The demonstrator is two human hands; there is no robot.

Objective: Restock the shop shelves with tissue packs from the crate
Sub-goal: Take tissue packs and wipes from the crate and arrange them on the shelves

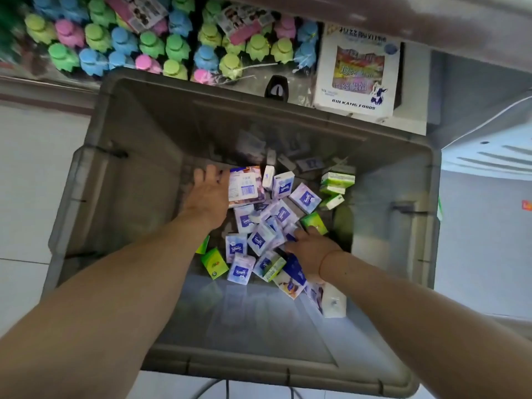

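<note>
Both my arms reach down into a deep grey crate (121, 180) on the floor. Several small tissue packs lie jumbled on its bottom: purple-and-white ones (305, 197) and green ones (336, 180). My left hand (208, 194) grips the edge of a larger pack with a barcode label (246, 187) at the far left of the pile. My right hand (309, 247) lies on the pile lower right, its fingers down among purple packs (260, 239); whether they hold one is hidden.
Beyond the crate, a low shelf holds rows of bottles with green, blue and pink caps (149, 44) and a white box with printed text (357, 73). A shelf edge (403, 21) juts overhead at the top right. Pale tiled floor (31, 182) surrounds the crate.
</note>
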